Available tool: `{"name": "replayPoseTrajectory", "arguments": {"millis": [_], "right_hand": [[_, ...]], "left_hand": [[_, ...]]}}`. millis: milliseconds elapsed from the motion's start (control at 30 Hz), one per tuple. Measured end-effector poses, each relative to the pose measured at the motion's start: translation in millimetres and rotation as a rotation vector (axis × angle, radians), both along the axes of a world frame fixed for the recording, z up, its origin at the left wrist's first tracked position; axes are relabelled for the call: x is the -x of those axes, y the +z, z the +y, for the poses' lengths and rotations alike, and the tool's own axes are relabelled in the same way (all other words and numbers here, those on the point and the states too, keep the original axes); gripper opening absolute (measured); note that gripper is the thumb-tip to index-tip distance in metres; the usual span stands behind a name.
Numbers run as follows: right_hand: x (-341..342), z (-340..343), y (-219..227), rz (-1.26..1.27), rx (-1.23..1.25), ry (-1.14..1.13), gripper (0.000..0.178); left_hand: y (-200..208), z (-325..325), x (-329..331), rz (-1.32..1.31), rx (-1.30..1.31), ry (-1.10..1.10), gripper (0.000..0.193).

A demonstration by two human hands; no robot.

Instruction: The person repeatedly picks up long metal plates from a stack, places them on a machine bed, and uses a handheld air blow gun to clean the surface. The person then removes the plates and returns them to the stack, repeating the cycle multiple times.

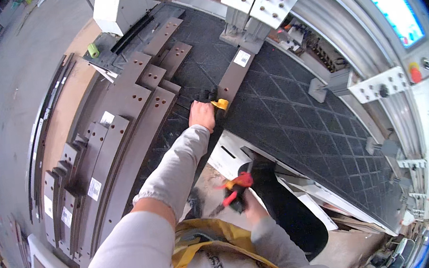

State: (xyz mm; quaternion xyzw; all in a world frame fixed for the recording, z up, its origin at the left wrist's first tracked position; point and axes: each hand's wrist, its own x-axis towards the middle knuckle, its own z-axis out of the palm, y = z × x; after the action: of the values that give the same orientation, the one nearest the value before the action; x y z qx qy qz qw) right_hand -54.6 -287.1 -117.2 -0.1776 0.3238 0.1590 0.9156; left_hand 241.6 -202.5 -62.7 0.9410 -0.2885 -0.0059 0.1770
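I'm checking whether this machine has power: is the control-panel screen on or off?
On: the control-panel screen is lit, glowing bright white and blue.

The table (pixel 313 130) is charcoal black, crossed by paler diamond lines; at ten o'clock the stacked plates (pixel 129 112) are grey-brown with white labels (pixel 94 189); the left hand's (pixel 201 115) tool (pixel 220 104) is yellow; the right hand's (pixel 249 200) pliers-like tool (pixel 244 180) is mostly red; sleeves (pixel 179 157) pale grey; at six o'clock the apron (pixel 231 230) is mustard yellow.
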Motion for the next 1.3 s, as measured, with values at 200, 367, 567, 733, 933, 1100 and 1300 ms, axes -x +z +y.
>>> {"name": "replayPoseTrajectory", "arguments": {"millis": [200,367,567,733,933,1100,1300], "right_hand": [[30,14,98,0.014,0.506,0.091,0.031],[2,8,142,-0.281,0.817,-0.027,0.042],[-26,13,174,0.089,0.639,-0.164,0.024],[23,30,152,-0.174,0.727,-0.009,0.024],[11,56,176,-0.268,1.12,0.179,0.02],[-22,42,195,-0.487,1.36,0.502,0.026],[-45,54,215,-0.502,1.547,0.57,0.029]], "left_hand": [[-14,24,7,0.154,0.291,0.088,0.026],[-47,45,77,0.496,1.045,0.262,0.024],[74,103,131,0.585,0.78,-0.155,0.026],[111,145,180,0.802,0.802,-0.317,0.031],[82,164,192,0.414,0.69,-0.03,0.022],[88,169,171,0.364,0.749,0.165,0.02],[127,209,128,0.528,1.552,0.446,0.03]]}}
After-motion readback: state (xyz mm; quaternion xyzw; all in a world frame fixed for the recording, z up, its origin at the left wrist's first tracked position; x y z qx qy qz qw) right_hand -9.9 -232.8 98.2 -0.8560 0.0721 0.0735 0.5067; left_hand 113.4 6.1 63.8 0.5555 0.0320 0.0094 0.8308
